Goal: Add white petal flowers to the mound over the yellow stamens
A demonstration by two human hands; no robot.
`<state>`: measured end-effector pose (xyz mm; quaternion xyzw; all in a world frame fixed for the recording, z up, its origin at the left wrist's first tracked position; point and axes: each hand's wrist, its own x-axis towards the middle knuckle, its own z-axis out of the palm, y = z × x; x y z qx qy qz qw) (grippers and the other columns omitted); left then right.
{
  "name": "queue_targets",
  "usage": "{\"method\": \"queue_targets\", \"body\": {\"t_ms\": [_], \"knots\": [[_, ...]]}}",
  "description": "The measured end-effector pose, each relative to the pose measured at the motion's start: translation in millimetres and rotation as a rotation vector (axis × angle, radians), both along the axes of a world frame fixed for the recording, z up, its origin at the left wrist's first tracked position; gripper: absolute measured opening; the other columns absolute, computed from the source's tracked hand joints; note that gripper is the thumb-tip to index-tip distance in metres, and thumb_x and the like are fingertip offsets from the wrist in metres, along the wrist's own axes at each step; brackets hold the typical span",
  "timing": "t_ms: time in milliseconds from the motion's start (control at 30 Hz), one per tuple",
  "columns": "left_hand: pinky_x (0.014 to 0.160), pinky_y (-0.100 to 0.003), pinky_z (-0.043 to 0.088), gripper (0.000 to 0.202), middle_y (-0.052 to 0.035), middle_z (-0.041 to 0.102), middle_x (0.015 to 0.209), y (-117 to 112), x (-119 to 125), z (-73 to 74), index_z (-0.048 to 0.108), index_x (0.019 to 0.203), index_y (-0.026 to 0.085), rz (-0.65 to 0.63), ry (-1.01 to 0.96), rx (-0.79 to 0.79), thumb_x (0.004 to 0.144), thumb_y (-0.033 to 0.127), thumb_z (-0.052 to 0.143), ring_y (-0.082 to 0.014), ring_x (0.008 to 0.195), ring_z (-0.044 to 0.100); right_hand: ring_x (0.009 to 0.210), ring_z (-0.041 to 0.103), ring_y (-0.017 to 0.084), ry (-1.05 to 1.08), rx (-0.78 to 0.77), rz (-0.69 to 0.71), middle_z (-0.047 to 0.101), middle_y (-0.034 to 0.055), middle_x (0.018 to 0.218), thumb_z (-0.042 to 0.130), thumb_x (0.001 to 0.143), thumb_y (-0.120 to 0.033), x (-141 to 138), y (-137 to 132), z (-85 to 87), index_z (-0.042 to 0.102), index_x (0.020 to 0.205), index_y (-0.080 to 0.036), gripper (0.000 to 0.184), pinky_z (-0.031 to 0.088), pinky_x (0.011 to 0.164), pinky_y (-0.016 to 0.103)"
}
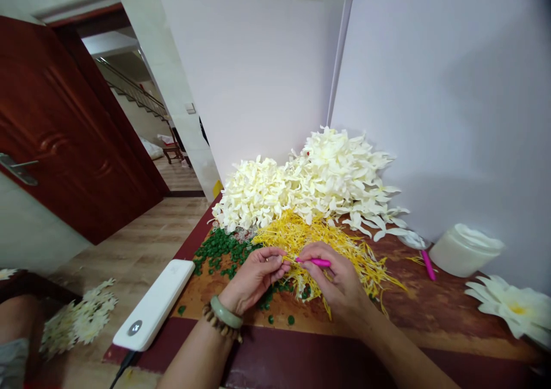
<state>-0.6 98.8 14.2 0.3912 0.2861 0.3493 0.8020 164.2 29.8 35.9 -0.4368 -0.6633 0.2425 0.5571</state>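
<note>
My left hand (258, 274) has its thumb and fingertips pinched together on a yellow stamen strand (287, 258). Just to its right, my right hand (338, 277) grips a slim pink-handled tool (321, 262), its front end turned toward the left fingertips. The tool's working tip is too small to make out. Beneath both hands spreads a heap of yellow artificial stamens (318, 234). Small green plastic pieces (224, 248) lie scattered left of the heap and under the hands. Behind rises a large pile of cream-white fabric petals (310, 177).
At the right stand a jar of white paste (458, 257), a second pink-handled tool (428, 264) and a finished white flower (514, 306). A white power bank (157, 303) with a cable lies at the table's left edge. White panels (258, 79) border the back. Flowers (81, 317) lie low at left.
</note>
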Motion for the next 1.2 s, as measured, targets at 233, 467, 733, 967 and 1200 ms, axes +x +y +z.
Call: {"method": "queue_targets", "body": {"t_ms": [233,467,733,967,1200], "knots": [[0.074,-0.018,0.046,0.013,-0.0014,0.063,0.078,0.7,2.5,-0.1,0.062,0.079,0.013,0.038,-0.081,0.018,0.066,0.013,0.067,-0.0079,0.072,0.061,0.08,0.055,0.016,-0.095,0.02,-0.038,0.059,0.0039,0.085,0.045,0.083,-0.016,-4.1,-2.2,-6.9,0.059,0.093,-0.021,0.018,0.042,0.071,0.028],[0.074,-0.021,0.046,0.013,-0.0008,0.062,0.069,-2.6,4.9,-0.6,0.058,0.08,0.012,-0.006,-0.075,0.036,0.069,0.012,0.065,-0.0076,0.067,0.06,0.078,0.055,0.015,-0.137,0.032,-0.038,0.058,0.0049,0.084,0.041,0.083,-0.016,-9.1,-0.8,-13.1,0.057,0.091,-0.017,0.017,0.042,0.07,0.026],[0.062,-0.016,0.042,0.035,0.0058,0.054,0.057,-7.1,6.3,3.3,0.047,0.101,0.02,0.036,-0.101,0.075,0.071,0.011,0.062,-0.0063,0.059,0.057,0.074,0.055,0.014,-0.131,0.042,-0.112,0.058,0.0026,0.08,0.042,0.083,-0.017,-9.4,0.0,-16.1,0.051,0.084,-0.019,0.009,0.042,0.066,0.024],[0.063,-0.014,0.043,0.017,0.0005,0.059,0.064,-6.3,3.8,2.1,0.049,0.088,0.015,-0.035,-0.129,0.009,0.074,0.011,0.059,-0.0043,0.059,0.056,0.082,0.056,0.015,-0.143,0.073,-0.101,0.058,0.0042,0.084,0.042,0.082,-0.015,-8.5,0.0,-20.9,0.052,0.083,-0.019,0.011,0.043,0.072,0.026],[0.061,-0.015,0.046,0.019,0.0007,0.061,0.062,-6.2,6.3,-2.2,0.051,0.086,0.015,0.015,-0.067,0.04,0.071,0.011,0.063,-0.0066,0.059,0.059,0.08,0.058,0.016,-0.139,0.09,-0.146,0.061,0.0051,0.082,0.044,0.081,-0.016,-10.2,2.0,-22.6,0.054,0.082,-0.018,0.01,0.046,0.071,0.027]]}}
